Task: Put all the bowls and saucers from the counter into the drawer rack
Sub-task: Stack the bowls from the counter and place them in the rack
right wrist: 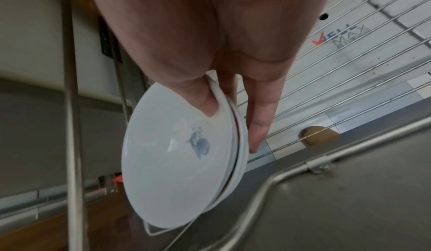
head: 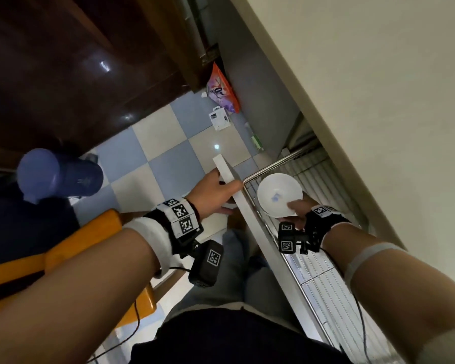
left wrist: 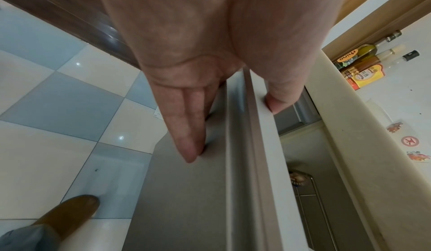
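**Bowls over the open drawer rack, other hand on the drawer front**

Closest in, the right hand [head: 298, 211] pinches a small stack of white bowls [head: 279, 194] — thumb inside the top bowl's rim, fingers [right wrist: 261, 118] down the outside. The right wrist view shows at least two nested rims and a blue mark in the bottom of the top one. The stack is tilted and sits above the near corner of the wire drawer rack [head: 323, 279]; can't tell if it touches the wires.

Just beside it, the left hand [head: 214, 191] holds the drawer front [head: 231, 177] — thumb hooked over the top edge, fingers [left wrist: 184, 126] lying straight down its outer face.

Further off: a checkered tile floor [head: 153, 143], a blue jug [head: 61, 174] off to the left, and an orange-and-purple packet [head: 222, 91] by the wall. The table [head: 378, 88] runs pale along the right.
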{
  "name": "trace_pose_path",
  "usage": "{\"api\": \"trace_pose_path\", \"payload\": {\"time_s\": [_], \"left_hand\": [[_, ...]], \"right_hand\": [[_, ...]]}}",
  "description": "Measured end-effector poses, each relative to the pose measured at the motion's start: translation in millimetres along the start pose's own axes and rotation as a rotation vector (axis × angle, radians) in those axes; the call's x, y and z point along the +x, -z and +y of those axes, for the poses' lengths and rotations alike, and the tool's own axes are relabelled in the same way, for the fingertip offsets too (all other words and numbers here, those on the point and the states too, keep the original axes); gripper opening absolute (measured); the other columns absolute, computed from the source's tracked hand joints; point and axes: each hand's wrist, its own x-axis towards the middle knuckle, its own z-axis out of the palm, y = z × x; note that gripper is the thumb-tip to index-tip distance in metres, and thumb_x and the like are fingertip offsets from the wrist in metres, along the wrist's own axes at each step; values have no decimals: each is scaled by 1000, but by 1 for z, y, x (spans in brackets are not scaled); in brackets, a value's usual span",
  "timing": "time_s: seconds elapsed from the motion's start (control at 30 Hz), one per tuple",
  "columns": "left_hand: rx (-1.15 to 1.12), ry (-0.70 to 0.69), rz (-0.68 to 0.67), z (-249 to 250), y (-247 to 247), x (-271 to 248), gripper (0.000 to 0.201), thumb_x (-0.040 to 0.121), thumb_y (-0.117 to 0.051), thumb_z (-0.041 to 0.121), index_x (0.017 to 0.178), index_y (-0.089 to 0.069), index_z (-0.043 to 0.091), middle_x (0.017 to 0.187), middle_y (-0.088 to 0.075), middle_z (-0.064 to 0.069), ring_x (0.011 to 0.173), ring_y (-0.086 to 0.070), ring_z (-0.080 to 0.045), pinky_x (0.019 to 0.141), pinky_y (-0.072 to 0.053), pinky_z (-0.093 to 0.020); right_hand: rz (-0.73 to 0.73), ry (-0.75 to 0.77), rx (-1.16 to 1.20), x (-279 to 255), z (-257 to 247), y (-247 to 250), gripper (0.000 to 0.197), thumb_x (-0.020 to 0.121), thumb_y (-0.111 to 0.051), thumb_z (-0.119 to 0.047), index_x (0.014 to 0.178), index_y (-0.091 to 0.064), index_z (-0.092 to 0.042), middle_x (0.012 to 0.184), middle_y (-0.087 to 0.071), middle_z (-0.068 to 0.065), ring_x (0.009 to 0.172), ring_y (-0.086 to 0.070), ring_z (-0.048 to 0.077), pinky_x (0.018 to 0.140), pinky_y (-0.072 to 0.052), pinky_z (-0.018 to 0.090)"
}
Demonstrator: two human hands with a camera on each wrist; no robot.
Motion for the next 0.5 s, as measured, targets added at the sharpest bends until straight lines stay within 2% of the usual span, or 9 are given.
{"api": "trace_pose_path", "payload": {"time_s": [0.1, 0.17, 0.2, 0.27, 0.33, 0.43, 0.5], "left_hand": [[10, -17, 9, -2, 0, 0, 33, 93, -63, 26, 124, -61, 17, 111, -73, -8, 94, -75, -23, 82, -63, -41], [15, -19, 11, -2, 0, 1, 36, 91, -64, 29, 126, -60, 20, 113, -72, -7, 97, -75, -24, 83, -63, -43], [16, -17, 13, -2, 1, 1, 38, 91, -65, 30, 127, -60, 21, 115, -72, -7, 98, -74, -24, 83, -63, -43], [14, -19, 19, -2, 1, 1, 40, 90, -65, 30, 129, -59, 21, 116, -71, -8, 100, -74, -24, 82, -63, -43], [20, -29, 24, -2, 1, 0, 41, 91, -65, 29, 130, -58, 20, 116, -71, -7, 101, -73, -24, 81, -63, -43], [23, -26, 28, -1, 1, -1, 42, 91, -65, 30, 131, -57, 19, 117, -70, -7, 100, -73, -24, 81, -63, -43], [22, -19, 25, 0, 1, -2, 42, 91, -64, 29, 131, -57, 18, 117, -71, -7, 99, -74, -24, 81, -63, -43]], "right_hand": [[16, -7, 63, 11, -3, -10, 58, 93, -40, 10, 141, -45, -22, 125, -48, 20, 84, -59, 41, 67, -60, 53], [15, -16, 66, 16, -5, -15, 58, 93, -38, 10, 140, -46, -24, 125, -49, 20, 92, -59, 44, 78, -56, 54], [0, -19, 71, 19, -6, -16, 57, 93, -38, 9, 137, -48, -24, 127, -50, 21, 99, -58, 45, 76, -57, 53], [-25, -20, 91, 19, -6, -18, 50, 92, -40, 9, 129, -50, -24, 123, -54, 20, 101, -58, 44, 56, -61, 45], [-15, -31, 109, 23, -5, -18, 54, 92, -40, 10, 133, -47, -24, 122, -51, 18, 104, -56, 44, 39, -57, 39], [-19, -31, 90, 28, -1, -19, 59, 93, -40, 7, 144, -39, -24, 130, -44, 20, 117, -50, 51, 35, -54, 38], [-14, -30, 85, 29, 0, -17, 57, 95, -42, 3, 146, -37, -21, 135, -45, 23, 115, -52, 52, 36, -55, 41]]}}
